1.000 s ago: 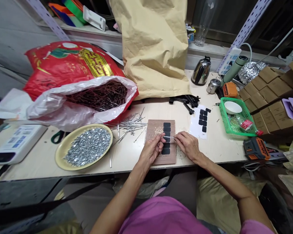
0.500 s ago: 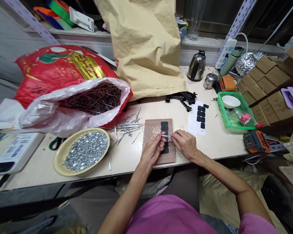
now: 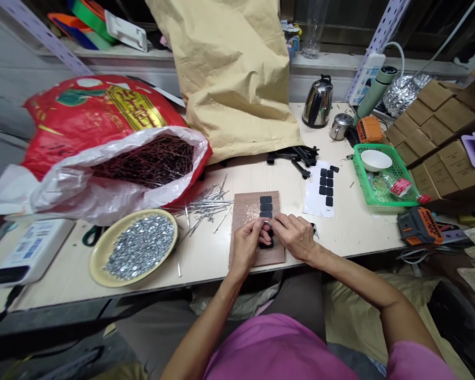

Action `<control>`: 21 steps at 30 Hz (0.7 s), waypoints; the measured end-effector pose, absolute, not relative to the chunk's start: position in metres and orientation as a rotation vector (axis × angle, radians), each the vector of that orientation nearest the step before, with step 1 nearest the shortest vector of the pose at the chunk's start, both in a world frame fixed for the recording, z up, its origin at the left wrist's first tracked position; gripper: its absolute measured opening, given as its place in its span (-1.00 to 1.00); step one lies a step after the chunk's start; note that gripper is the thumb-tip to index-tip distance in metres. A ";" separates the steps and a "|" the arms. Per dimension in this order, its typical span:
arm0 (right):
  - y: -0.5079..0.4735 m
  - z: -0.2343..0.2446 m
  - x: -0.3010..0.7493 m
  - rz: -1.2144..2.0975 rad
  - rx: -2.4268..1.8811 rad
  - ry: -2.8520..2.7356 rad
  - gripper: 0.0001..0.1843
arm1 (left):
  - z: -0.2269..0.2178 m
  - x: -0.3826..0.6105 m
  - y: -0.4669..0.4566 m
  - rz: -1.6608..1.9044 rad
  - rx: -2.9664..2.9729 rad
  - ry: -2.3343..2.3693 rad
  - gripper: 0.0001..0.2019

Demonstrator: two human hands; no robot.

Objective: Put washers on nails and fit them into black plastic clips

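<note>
Over a brown wooden board (image 3: 243,208), my left hand (image 3: 248,240) pinches a thin silvery metal rod (image 3: 266,222); only a short piece of it shows. My right hand (image 3: 295,235) is closed at the other side of the same rod, its fingertips almost against the left ones. Black rounded-square pads (image 3: 265,208) lie in a column on the board, partly hidden under my hands. Left of the board, loose metal rods (image 3: 208,203) lie in a heap. A yellowish bowl (image 3: 98,269) holds many small silvery metal pieces.
A red sack (image 3: 83,111) of long dark rods leans at the back left. A large tan paper bag (image 3: 237,79) stands behind, near black parts (image 3: 296,154). A white sheet with black pads (image 3: 314,203), a green basket (image 3: 366,198), a kettle (image 3: 319,103) and a power tool (image 3: 419,226) are rightward.
My right hand has moved left, closing the gap to my left hand, so the rod is now mostly covered by fingers. The view has shifted slightly.
</note>
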State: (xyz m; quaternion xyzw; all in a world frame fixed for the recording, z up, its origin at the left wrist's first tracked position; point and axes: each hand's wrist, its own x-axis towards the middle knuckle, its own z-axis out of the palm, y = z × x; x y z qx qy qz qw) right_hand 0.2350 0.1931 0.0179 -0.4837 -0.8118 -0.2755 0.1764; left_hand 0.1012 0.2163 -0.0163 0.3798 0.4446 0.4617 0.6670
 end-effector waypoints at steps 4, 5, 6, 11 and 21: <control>0.199 0.017 0.235 -0.747 -1.317 -2.327 -0.77 | -0.021 0.095 0.216 1.030 1.157 1.104 -0.57; 0.200 0.016 0.235 -0.727 -1.303 -2.331 -0.77 | -0.023 0.094 0.216 1.026 1.229 1.117 -0.58; 0.201 0.016 0.235 -0.705 -1.291 -2.334 -0.76 | -0.024 0.092 0.216 1.024 1.294 1.125 -0.58; 0.202 0.013 0.233 -0.621 -1.296 -2.329 -0.78 | -0.026 0.087 0.217 1.066 1.516 1.161 -0.60; 0.202 0.015 0.225 -0.545 -1.460 -2.444 -0.68 | -0.020 0.075 0.219 1.047 1.759 1.099 -0.71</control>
